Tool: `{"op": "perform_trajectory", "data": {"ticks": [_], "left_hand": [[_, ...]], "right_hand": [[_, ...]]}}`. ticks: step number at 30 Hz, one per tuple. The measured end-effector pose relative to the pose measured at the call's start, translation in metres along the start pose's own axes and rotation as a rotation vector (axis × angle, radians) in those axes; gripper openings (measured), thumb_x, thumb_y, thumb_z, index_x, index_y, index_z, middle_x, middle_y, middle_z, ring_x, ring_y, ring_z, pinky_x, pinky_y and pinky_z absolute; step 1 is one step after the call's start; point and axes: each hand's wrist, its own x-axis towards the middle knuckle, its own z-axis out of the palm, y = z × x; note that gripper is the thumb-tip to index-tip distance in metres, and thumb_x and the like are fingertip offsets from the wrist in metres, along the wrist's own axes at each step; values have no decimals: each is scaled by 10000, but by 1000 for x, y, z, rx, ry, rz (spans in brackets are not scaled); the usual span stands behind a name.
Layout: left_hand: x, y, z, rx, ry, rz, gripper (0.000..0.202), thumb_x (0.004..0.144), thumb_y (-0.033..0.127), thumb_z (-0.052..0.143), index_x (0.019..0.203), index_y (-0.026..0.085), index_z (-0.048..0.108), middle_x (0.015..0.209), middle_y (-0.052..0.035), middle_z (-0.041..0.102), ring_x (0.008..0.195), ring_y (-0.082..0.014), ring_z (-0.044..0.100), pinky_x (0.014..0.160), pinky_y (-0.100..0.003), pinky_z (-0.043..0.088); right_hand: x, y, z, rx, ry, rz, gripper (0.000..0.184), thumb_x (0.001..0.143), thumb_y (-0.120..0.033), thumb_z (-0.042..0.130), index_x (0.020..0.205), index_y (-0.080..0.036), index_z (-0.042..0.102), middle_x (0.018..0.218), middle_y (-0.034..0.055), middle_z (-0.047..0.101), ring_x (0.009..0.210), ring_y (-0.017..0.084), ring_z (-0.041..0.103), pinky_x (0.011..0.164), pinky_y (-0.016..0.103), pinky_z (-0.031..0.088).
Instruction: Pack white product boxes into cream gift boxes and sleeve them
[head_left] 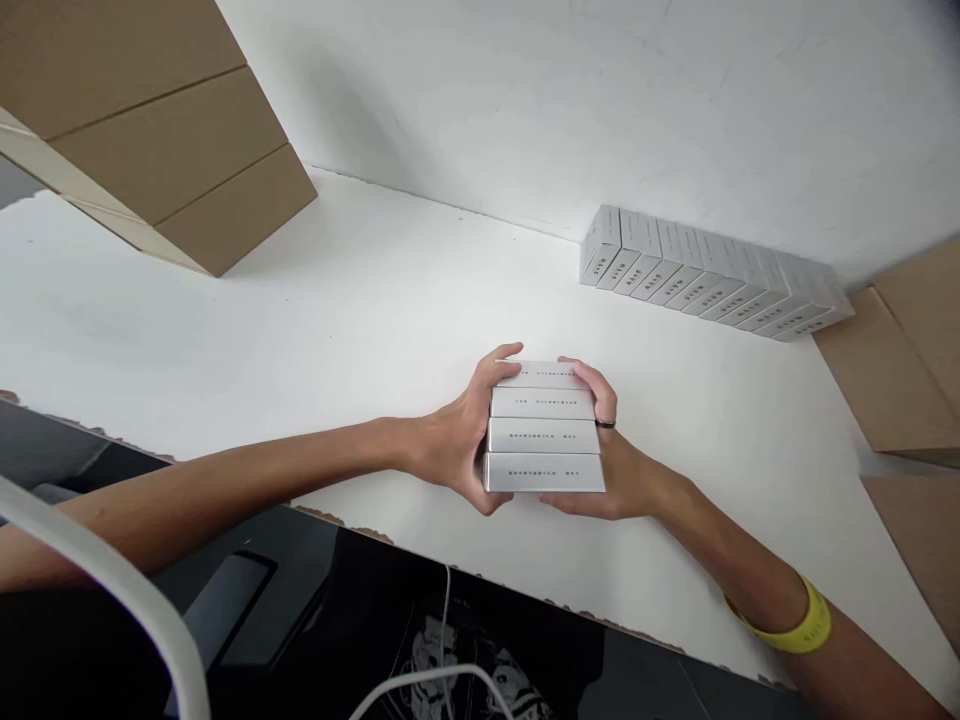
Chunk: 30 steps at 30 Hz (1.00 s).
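Both hands grip a row of several small white boxes [544,437] pressed together over the white table, with lines of dark print facing up. My left hand [457,440] wraps round the left ends, thumb at the near side and fingertips over the far box. From the right, my right hand [611,455] clasps the other ends, with a dark ring on one finger. Part of the fingers is hidden by the boxes. Whether the boxes touch the table I cannot tell. Farther off, a longer row of similar white boxes [705,275] stands against the wall.
A large cardboard carton [172,130] stands at the far left. More cardboard [900,370] lies along the right edge. The white table [315,330] meets a white wall [487,90] behind. White cables [172,640] hang near the rough front edge.
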Motion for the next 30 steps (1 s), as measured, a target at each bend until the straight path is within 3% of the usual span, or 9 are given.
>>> {"op": "perform_trajectory", "data": {"ticks": [2,5,12,14,17,19,30], "left_hand": [[0,-2,2,6,0,53,1387,570,378,875,1579,342,-76,1595,-163,5,1552,-536,-139,1253,-775,206],[0,-1,2,32,1,61,1394,621,406,871,1592,307,-125,1607,-178,-17,1547,-524,-196,1279,-765,107],[-3,2,-4,30,-69,13,1449,673,590,891,1603,263,-172,1629,-211,-80,1542,-500,-279,1286,-756,58],[-5,3,-5,29,-81,0,1455,672,580,903,1601,283,-178,1640,-205,-101,1537,-502,-295,1275,-777,60],[-6,7,-4,2,-65,-41,1419,681,542,910,1600,310,-146,1653,-193,-127,1532,-504,-305,1262,-795,117],[-6,9,-3,-5,-53,-47,1394,691,529,908,1598,313,-129,1649,-193,-117,1532,-506,-299,1258,-800,135],[-3,4,5,7,-23,10,1411,642,561,908,1596,359,-112,1536,-178,75,1527,-518,-197,1232,-817,215]], "right_hand": [[0,0,2,-13,2,-25,1241,801,-412,838,1605,-369,-107,1673,124,47,1623,369,106,1292,637,314],[-1,-3,4,-39,23,-43,1217,804,-414,839,1601,-381,-80,1686,99,-26,1638,364,-41,1316,657,231],[-12,-11,0,-73,-18,48,1418,739,-507,906,1612,-399,-206,1732,95,-145,1633,370,-129,1268,683,308],[-14,-11,-1,-86,-24,57,1455,712,-520,923,1613,-395,-213,1740,129,0,1640,378,-59,1253,689,330],[-14,-9,-2,-71,-35,42,1415,748,-510,902,1615,-388,-210,1657,156,283,1585,369,287,1204,643,438],[-13,-8,-1,-74,-27,32,1381,766,-522,886,1617,-387,-194,1591,156,367,1483,354,451,1160,615,496],[-10,-4,3,-58,3,-4,1350,772,-527,877,1614,-397,-171,1448,124,485,1392,358,505,1107,630,521]]}}
